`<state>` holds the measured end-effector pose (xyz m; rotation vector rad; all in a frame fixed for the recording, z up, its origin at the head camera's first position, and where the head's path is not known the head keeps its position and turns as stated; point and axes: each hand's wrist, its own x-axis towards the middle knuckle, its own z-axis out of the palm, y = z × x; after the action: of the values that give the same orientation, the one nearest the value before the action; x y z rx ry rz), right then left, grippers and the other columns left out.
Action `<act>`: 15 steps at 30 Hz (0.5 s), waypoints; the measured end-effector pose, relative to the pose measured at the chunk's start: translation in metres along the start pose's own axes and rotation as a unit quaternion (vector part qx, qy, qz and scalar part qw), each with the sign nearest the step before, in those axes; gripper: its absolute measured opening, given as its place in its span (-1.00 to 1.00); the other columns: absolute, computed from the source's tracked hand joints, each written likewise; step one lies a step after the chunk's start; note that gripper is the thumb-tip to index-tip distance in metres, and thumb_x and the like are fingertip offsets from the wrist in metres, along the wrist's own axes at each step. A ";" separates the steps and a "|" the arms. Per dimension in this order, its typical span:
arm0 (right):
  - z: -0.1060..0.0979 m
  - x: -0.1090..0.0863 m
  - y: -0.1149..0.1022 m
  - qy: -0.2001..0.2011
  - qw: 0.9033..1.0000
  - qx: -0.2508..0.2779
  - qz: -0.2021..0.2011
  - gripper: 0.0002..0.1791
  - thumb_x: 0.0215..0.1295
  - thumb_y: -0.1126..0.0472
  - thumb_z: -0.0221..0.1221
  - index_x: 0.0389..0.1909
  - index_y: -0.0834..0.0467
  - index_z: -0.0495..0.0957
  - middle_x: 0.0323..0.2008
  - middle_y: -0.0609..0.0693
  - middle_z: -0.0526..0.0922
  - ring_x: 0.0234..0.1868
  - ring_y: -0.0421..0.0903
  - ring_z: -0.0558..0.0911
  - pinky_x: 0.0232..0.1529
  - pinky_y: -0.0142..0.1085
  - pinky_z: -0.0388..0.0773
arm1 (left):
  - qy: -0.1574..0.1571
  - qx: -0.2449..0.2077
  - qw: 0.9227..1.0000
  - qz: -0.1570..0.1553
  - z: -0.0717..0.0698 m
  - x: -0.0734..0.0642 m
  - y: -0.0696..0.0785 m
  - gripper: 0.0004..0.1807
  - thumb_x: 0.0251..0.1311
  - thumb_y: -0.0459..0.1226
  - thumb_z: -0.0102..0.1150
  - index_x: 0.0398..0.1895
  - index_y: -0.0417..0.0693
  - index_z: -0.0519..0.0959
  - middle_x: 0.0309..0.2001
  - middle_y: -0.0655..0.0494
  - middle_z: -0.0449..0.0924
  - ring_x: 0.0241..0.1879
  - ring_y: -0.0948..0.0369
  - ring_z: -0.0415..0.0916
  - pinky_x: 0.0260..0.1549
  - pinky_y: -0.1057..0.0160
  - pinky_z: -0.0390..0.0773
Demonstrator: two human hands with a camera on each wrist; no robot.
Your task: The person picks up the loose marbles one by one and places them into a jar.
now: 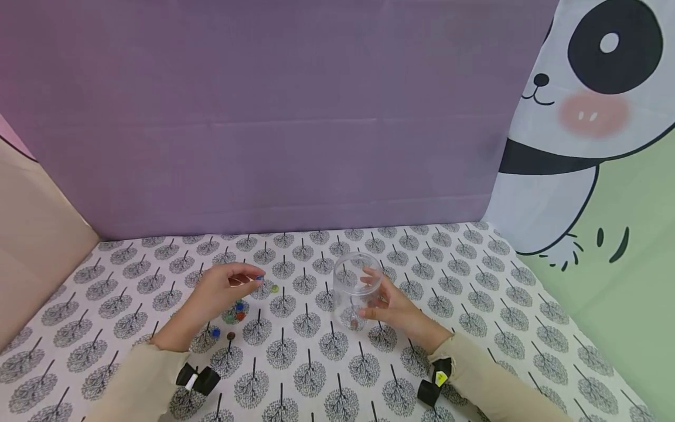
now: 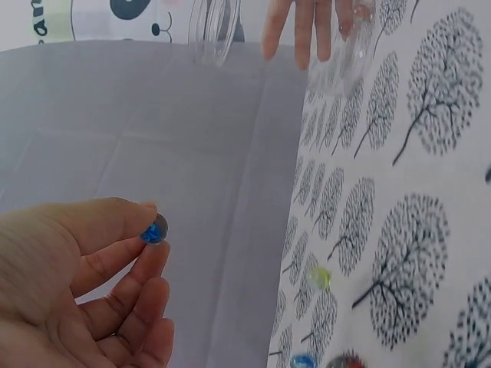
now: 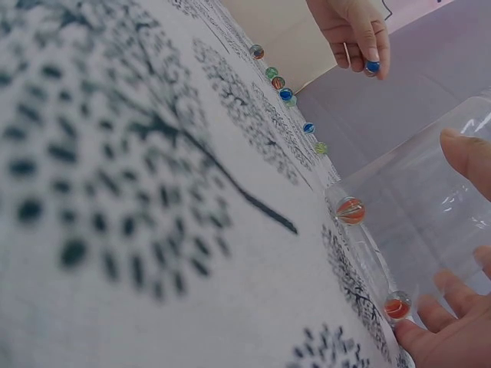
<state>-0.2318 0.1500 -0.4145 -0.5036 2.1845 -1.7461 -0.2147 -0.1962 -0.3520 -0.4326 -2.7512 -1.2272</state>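
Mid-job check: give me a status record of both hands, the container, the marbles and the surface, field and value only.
Left hand: pinches a round blue glass marble
Right hand: holds a clear, cylindrical, plastic-looking jar
Jar stance: upright
Jar contents: at least one round orange-streaked glass marble, at the bottom
Loose marbles: several, including a round yellow-green glass marble, on the left hand's side
Surface: white cloth printed with dark trees
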 end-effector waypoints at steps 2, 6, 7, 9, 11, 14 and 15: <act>0.000 0.001 0.000 -0.004 1.000 0.010 -0.004 0.02 0.05 0.22 0.35 0.46 -0.06 -0.06 0.42 0.09 0.10 0.37 0.22 0.17 0.31 0.04 0.14 | 0.001 -0.002 1.000 0.006 0.001 0.001 0.002 -0.76 0.17 -0.25 0.24 -0.11 -0.13 0.64 -0.20 0.03 0.64 -0.25 0.17 0.51 -0.24 0.19 0.50; -0.002 0.002 0.000 -0.013 1.000 0.024 -0.010 0.04 0.04 0.20 0.37 0.46 -0.04 -0.07 0.42 0.12 0.08 0.36 0.24 0.18 0.30 0.03 0.17 | 0.001 -0.005 1.000 0.012 0.005 0.004 0.005 -0.76 0.18 -0.25 0.23 -0.10 -0.10 0.64 -0.16 0.03 0.63 -0.23 0.15 0.50 -0.22 0.18 0.49; -0.002 0.002 0.000 -0.013 1.000 0.025 -0.011 0.05 0.03 0.20 0.37 0.47 -0.04 -0.07 0.42 0.12 0.09 0.37 0.23 0.17 0.30 0.03 0.17 | 0.000 -0.007 1.000 0.013 0.005 0.005 0.006 -0.76 0.18 -0.25 0.23 -0.09 -0.10 0.64 -0.16 0.03 0.63 -0.22 0.15 0.50 -0.23 0.18 0.49; -0.002 0.002 0.000 -0.012 1.000 0.023 -0.013 0.05 0.02 0.18 0.38 0.46 -0.04 -0.07 0.41 0.11 0.09 0.37 0.22 0.17 0.31 0.03 0.16 | -0.001 -0.015 1.000 0.015 0.007 0.006 0.010 -0.76 0.18 -0.26 0.23 -0.09 -0.11 0.63 -0.14 0.02 0.63 -0.22 0.15 0.50 -0.21 0.18 0.49; -0.002 0.002 0.000 -0.009 1.000 0.021 -0.010 0.05 0.02 0.18 0.38 0.46 -0.07 -0.06 0.41 0.09 0.10 0.37 0.21 0.18 0.31 0.02 0.16 | -0.003 -0.024 1.000 0.016 0.008 0.008 0.015 -0.76 0.18 -0.27 0.23 -0.09 -0.13 0.63 -0.15 0.01 0.63 -0.22 0.16 0.50 -0.21 0.18 0.49; -0.001 0.002 0.000 -0.007 1.000 0.020 -0.009 0.04 0.03 0.18 0.38 0.46 -0.09 -0.05 0.41 0.08 0.11 0.37 0.20 0.18 0.31 0.01 0.17 | -0.003 -0.035 0.999 0.018 0.011 0.010 0.019 -0.75 0.17 -0.27 0.24 -0.09 -0.13 0.63 -0.15 0.01 0.64 -0.22 0.16 0.50 -0.21 0.19 0.50; -0.001 0.002 0.000 -0.007 1.000 0.020 -0.007 0.04 0.02 0.19 0.38 0.46 -0.10 -0.05 0.41 0.07 0.11 0.37 0.20 0.18 0.31 0.00 0.18 | -0.003 -0.038 0.999 0.016 0.012 0.010 0.020 -0.76 0.17 -0.27 0.24 -0.09 -0.13 0.63 -0.15 0.01 0.63 -0.23 0.16 0.50 -0.22 0.19 0.51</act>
<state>-0.2337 0.1501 -0.4144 -0.5198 2.1379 -1.7845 -0.2183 -0.1724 -0.3437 -0.4873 -2.6989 -1.3279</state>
